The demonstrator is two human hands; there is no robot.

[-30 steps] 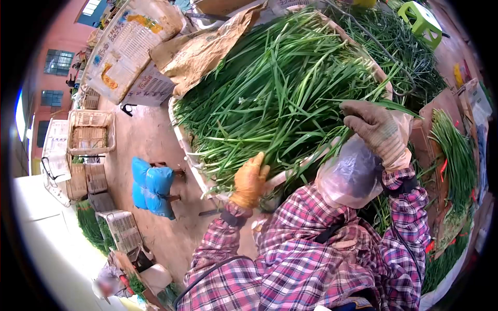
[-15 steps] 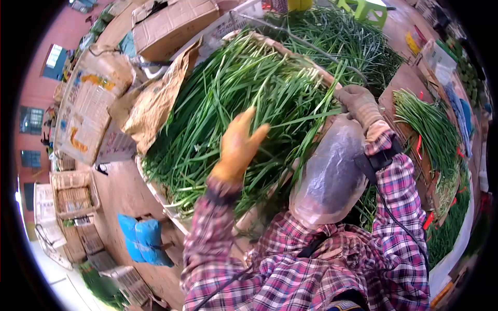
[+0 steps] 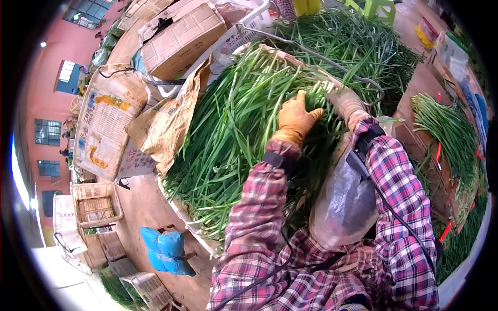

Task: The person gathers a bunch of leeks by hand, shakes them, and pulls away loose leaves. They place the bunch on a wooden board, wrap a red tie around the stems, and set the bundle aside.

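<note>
A crate heaped with long green garlic chives stands in front of me, pale stem ends toward its far right side. My left hand, in an orange-yellow glove, lies over the chives near those ends. Its index finger and thumb are spread apart. Close on its right, my right hand, in a grey-brown glove, reaches in at the pale stems by the crate's edge; its fingers are lost among them, and I cannot tell what they grip. A clear plastic sheet covers my lap below the hands.
More loose chives lie beyond the crate, past a bent metal rod. A chive pile with red ties nearby rests on cardboard at right. At left are brown paper, a cardboard box, baskets and a blue cushion.
My left hand has moved right and forward over the chives, closer to my right hand. The right hand has turned and reached in among the stems. The whole view has shifted.
</note>
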